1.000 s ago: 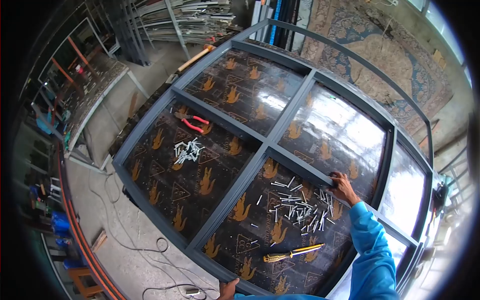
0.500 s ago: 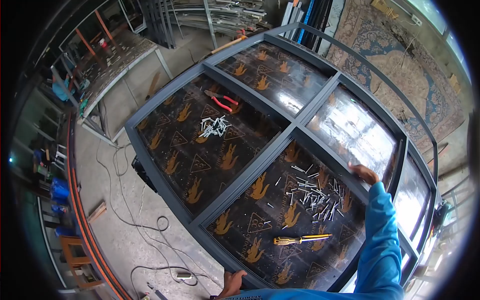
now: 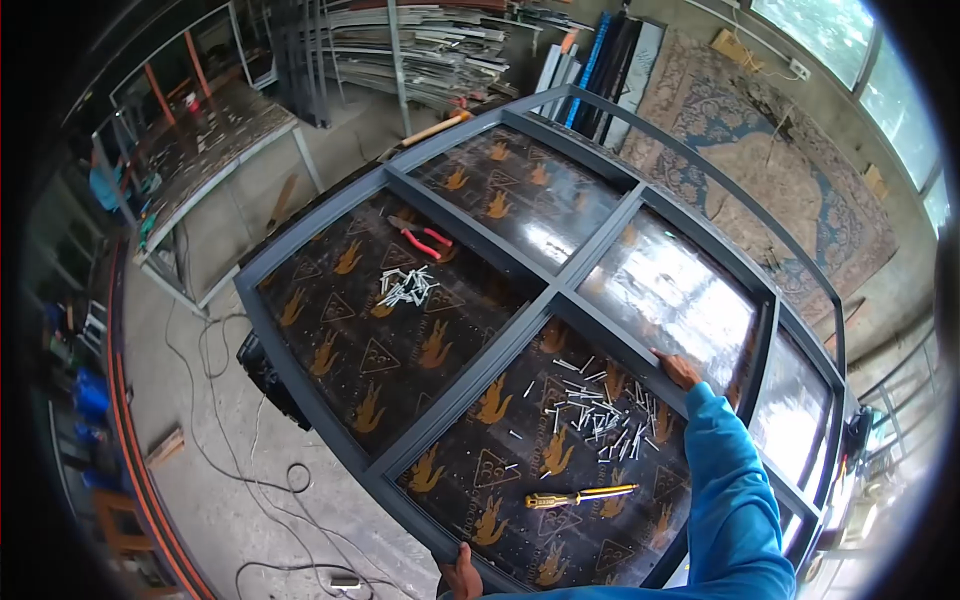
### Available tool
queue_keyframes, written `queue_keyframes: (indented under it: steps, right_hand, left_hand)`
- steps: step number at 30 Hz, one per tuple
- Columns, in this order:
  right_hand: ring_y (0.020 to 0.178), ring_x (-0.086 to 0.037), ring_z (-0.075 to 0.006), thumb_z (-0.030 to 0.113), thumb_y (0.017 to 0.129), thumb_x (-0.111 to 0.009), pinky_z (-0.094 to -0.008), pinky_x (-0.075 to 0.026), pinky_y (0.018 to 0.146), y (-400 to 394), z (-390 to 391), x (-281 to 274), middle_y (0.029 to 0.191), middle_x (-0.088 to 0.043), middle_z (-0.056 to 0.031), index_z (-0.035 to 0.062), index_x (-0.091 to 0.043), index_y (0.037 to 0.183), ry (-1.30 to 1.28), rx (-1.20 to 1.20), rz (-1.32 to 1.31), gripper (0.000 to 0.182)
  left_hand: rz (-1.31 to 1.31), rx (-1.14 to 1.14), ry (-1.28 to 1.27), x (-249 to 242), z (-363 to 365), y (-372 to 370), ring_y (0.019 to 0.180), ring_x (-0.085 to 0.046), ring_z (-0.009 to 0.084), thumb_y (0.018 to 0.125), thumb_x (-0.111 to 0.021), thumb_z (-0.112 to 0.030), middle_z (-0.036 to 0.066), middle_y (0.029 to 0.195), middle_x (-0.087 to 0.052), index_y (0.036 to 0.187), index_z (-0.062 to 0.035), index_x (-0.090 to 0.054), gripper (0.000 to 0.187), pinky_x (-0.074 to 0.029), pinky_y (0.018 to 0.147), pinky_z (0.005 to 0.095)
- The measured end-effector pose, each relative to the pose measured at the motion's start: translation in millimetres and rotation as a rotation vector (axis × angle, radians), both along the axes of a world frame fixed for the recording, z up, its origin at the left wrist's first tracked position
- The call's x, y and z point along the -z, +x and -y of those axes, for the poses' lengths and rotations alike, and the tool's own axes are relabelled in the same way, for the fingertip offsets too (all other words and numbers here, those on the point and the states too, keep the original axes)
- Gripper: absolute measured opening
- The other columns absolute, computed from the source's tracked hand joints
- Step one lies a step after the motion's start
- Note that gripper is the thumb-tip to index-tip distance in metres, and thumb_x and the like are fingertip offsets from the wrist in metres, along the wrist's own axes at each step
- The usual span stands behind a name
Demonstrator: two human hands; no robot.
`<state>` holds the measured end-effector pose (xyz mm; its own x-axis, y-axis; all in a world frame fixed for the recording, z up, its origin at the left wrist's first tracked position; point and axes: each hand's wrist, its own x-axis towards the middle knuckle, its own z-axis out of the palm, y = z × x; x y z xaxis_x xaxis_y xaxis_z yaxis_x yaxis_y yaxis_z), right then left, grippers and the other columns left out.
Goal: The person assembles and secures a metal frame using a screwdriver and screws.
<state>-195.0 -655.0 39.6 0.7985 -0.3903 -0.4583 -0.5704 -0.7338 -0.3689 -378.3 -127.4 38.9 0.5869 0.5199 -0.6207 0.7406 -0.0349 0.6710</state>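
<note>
A dark grey metal frame (image 3: 463, 378) with crossbars lies over black plywood panels (image 3: 330, 400) printed with gold crocodiles. My left hand (image 3: 461, 577) is closed over its near edge, thumb on top and the other fingers hidden. On the crossbar to the right, my right hand (image 3: 678, 370) has its fingers over the metal, one of them fairly straight. Left of that hand are scattered what look like pop rivets (image 3: 610, 415). Below them lies a yellow-handled screwdriver (image 3: 580, 496). In the far left section are a smaller rivet pile (image 3: 408, 287) and red-handled pliers (image 3: 420, 238).
A workbench (image 3: 215, 160) stands at the far left. Cables (image 3: 240, 450) loop across the concrete floor on the left. Long metal profiles (image 3: 430, 50) are stacked at the back, and a patterned carpet (image 3: 750, 160) lies beyond the frame. A hammer (image 3: 435, 128) rests by the far edge.
My right hand has come down from above the shiny panel onto the crossbar. The left hand stays at the near edge. The whole view has shifted slightly.
</note>
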Motion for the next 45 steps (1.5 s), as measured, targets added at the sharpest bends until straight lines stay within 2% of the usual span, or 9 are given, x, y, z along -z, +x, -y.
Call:
queue_keyframes:
  steps: [2, 3, 6, 8, 9, 16, 25, 32, 45]
  right_hand:
    - [0.11, -0.055, -0.0384, 0.055, 0.095, -0.025, -0.0443, -0.036, 0.098, -4, 3, 8, 0.11, -0.061, -0.0252, 0.0085, -0.061, 0.119, -0.03, 0.052, -0.047, 0.063]
    - [0.102, -0.059, -0.0398, 0.037, 0.097, -0.034, -0.0464, -0.042, 0.091, -7, 6, 12, 0.105, -0.063, -0.0242, 0.0114, -0.058, 0.122, -0.084, -0.077, 0.075, 0.044]
    - [0.08, -0.063, -0.0407, 0.012, 0.089, -0.043, -0.0478, -0.049, 0.07, -14, 27, 26, 0.093, -0.065, -0.023, 0.011, -0.057, 0.121, -0.343, -0.456, 0.135, 0.035]
    - [0.081, -0.063, -0.0394, 0.014, 0.09, -0.041, -0.0489, -0.05, 0.069, -8, -2, -21, 0.089, -0.065, -0.0225, 0.0104, -0.06, 0.118, -0.277, -0.343, 0.058, 0.034]
    - [0.075, -0.064, -0.0371, 0.018, 0.093, -0.039, -0.0469, -0.05, 0.065, -16, 11, 2, 0.083, -0.065, -0.0213, 0.0064, -0.062, 0.103, -0.363, -0.367, 0.309, 0.027]
    - [0.083, -0.064, -0.0373, 0.017, 0.091, -0.041, -0.0464, -0.051, 0.072, -18, -20, -63, 0.088, -0.064, -0.0211, 0.0062, -0.061, 0.104, -0.397, -0.322, 0.072, 0.026]
    - [0.083, -0.062, -0.0403, 0.022, 0.09, -0.042, -0.0492, -0.05, 0.069, -76, -88, -148, 0.087, -0.063, -0.0215, 0.0094, -0.061, 0.092, -0.489, -0.211, 0.247, 0.023]
    - [0.083, -0.062, -0.0411, 0.023, 0.089, -0.043, -0.0488, -0.05, 0.069, -159, -159, -174, 0.088, -0.062, -0.0231, 0.0097, -0.062, 0.091, -0.607, -0.237, 0.424, 0.023]
    - [0.076, -0.062, -0.0413, 0.023, 0.091, -0.044, -0.0503, -0.048, 0.063, -252, -335, -274, 0.078, -0.059, -0.0252, 0.0095, -0.055, 0.096, -0.611, 0.022, 0.285, 0.018]
  left_hand:
    - [-0.009, -0.007, 0.002, 5, -4, -5, 0.104, -0.052, 0.0328, 0.08, -0.062, -0.023, 0.02, 0.115, -0.053, 0.115, 0.0056, -0.049, 0.047, -0.044, 0.088, 0.0426]
    - [-0.006, -0.01, -0.002, 8, -7, -6, 0.104, -0.052, 0.0328, 0.08, -0.062, -0.022, 0.021, 0.115, -0.052, 0.115, 0.0058, -0.048, 0.047, -0.044, 0.088, 0.0425]
    - [0.011, -0.027, -0.125, 0, -9, -4, 0.108, -0.05, 0.0343, 0.081, -0.061, -0.022, 0.022, 0.121, -0.048, 0.121, 0.0056, -0.043, 0.052, -0.041, 0.091, 0.042]
    - [-0.016, -0.007, -0.199, -13, -10, -6, 0.111, -0.047, 0.0358, 0.081, -0.061, -0.024, 0.023, 0.126, -0.045, 0.127, 0.0049, -0.038, 0.059, -0.038, 0.094, 0.0419]
    - [-0.052, -0.059, -0.187, -10, -9, -3, 0.108, -0.048, 0.034, 0.082, -0.06, -0.023, 0.022, 0.123, -0.047, 0.127, 0.0066, -0.038, 0.058, -0.037, 0.095, 0.0405]
    - [0.026, -0.063, -0.249, 0, -32, -3, 0.098, -0.052, 0.0307, 0.078, -0.058, -0.022, 0.021, 0.115, -0.05, 0.123, 0.0065, -0.041, 0.056, -0.043, 0.086, 0.039]
    - [0.095, 0.15, -0.245, -43, -66, -6, 0.084, -0.057, 0.028, 0.08, -0.057, -0.027, 0.018, 0.098, -0.056, 0.11, 0.0036, -0.051, 0.044, -0.049, 0.074, 0.0388]
    - [0.139, 0.308, -0.309, -29, -153, -37, 0.081, -0.059, 0.0297, 0.082, -0.055, -0.024, 0.019, 0.093, -0.058, 0.107, 0.0037, -0.054, 0.038, -0.05, 0.071, 0.0403]
    - [0.19, 0.418, -0.456, -19, -337, -7, 0.078, -0.061, 0.0338, 0.085, -0.052, -0.019, 0.022, 0.087, -0.062, 0.102, 0.0048, -0.059, 0.03, -0.052, 0.066, 0.0432]
